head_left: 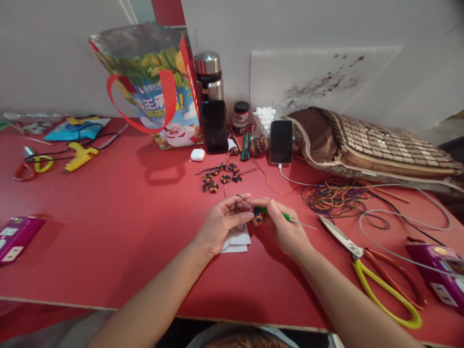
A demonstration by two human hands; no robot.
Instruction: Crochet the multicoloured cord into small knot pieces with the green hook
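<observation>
Crochet piece [257,217] in multicolored yarn sits between the two hands above a red counter [152,256], beside the left thumb tip. The left fingers [243,218] are closed in a pinch on a dark yarn strand [240,196]; the right fingers [276,211] grip a green-handled hook [284,216]. Folded white paper [237,242] lies under the left fingers.

Just beyond the fingers, small round yarn pieces [225,179] are scattered on the counter. Farther off and to the left of the fingers stands a printed tote bag [170,106], its top open on a silvery lining, its contents hidden. Beside it, a capped steel bottle [208,64] rises behind an upright black phone [213,126]. A dark-lidded jar [241,117] with a red label stands almost straight beyond the fingers; what it holds cannot be told. A closed white case [197,154] rests nearer the tote.

To the right, beyond the fingers, lies a brown checked bag [391,140], contents also unseen, with loose yarn [335,198] tangled before it. At the far left, clear plastic packaging [34,123] holds small items too indistinct to identify.
</observation>
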